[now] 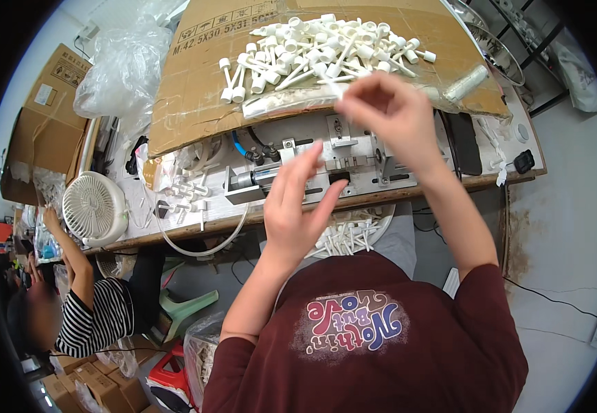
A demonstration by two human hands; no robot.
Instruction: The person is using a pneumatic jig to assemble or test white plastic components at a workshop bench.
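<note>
1. Shirt [374, 365], maroon, nearest my camera: large lettering in red, blue and white, legible.
2. Left hand [291, 210]: thumb and fingers spread before the metal fixture [360, 162]; I see nothing grasped.
3. Right hand [395, 113]: thumb and forefinger pinch a slim white piece [335, 88], raised in front of the pile. Motion blur; which end is pinched I cannot tell.
4. Pile of white pieces [329, 51], cup-headed with thin stems. I judge them light, stiff plastic, smooth enough to slip; stems might snap if bent. I would take hold where stem meets cup.
5. Cardboard [188, 103] beneath: dark handling symbols and a printed line at its far left. I make out no brand.
</note>
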